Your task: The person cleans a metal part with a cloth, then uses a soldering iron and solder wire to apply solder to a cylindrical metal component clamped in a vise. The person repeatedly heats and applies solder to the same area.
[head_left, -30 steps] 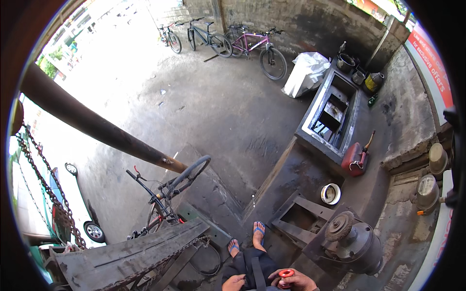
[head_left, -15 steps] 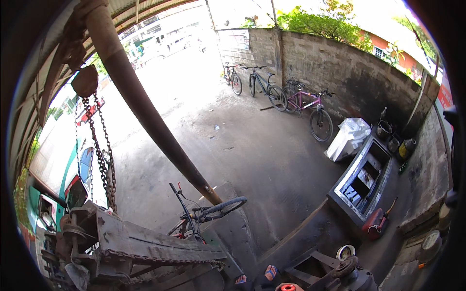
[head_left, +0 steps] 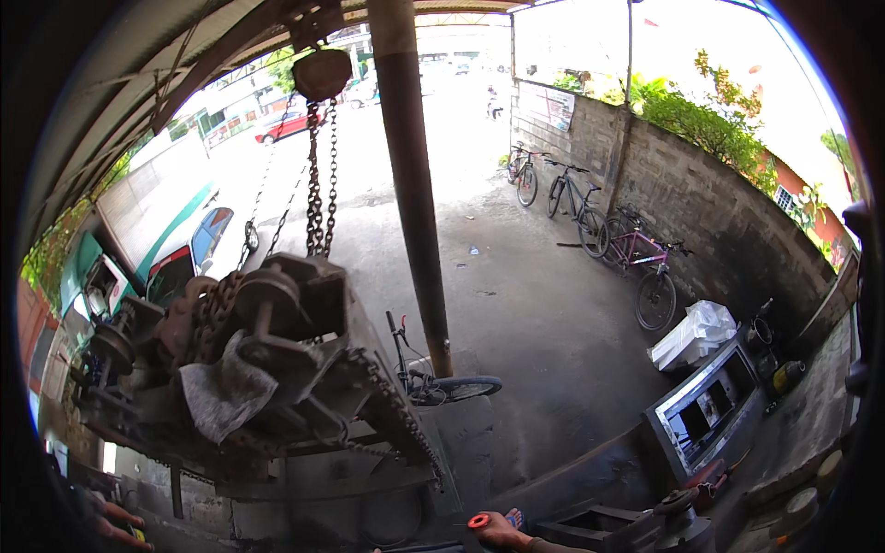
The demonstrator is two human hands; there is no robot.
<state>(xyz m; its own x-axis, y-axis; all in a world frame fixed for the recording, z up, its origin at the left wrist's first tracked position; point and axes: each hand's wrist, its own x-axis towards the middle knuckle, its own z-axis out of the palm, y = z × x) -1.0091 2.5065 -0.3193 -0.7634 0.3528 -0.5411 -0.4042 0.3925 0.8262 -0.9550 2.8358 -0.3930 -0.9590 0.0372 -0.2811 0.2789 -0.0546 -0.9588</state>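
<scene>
In the head view my right hand [head_left: 501, 531] is at the lower middle, closed on a red ring-shaped object [head_left: 477, 522]. At the lower-left edge my left hand [head_left: 112, 523] has its fingers apart beside a small yellow object [head_left: 138, 535]; whether it touches that object I cannot tell. Just above it hangs a heavy, grimy steel beam assembly [head_left: 309, 387] with wheels, chains and a dirty rag [head_left: 221, 392]. My foot [head_left: 514, 517] in a blue flip-flop shows past my right hand.
A chain hoist [head_left: 321, 74] hangs beside a rusty pole [head_left: 410, 230]. A bicycle [head_left: 456, 389] lies behind the beam; others [head_left: 631, 267] line the block wall. A metal trough [head_left: 701, 410], white wrapped bundle [head_left: 691, 334] and machine part [head_left: 687, 525] are right. Cars [head_left: 189, 240] stand outside.
The view has tilted up and turned left toward the hoist and beam. My left hand has moved from my lap to the left edge; my right hand still holds the red object.
</scene>
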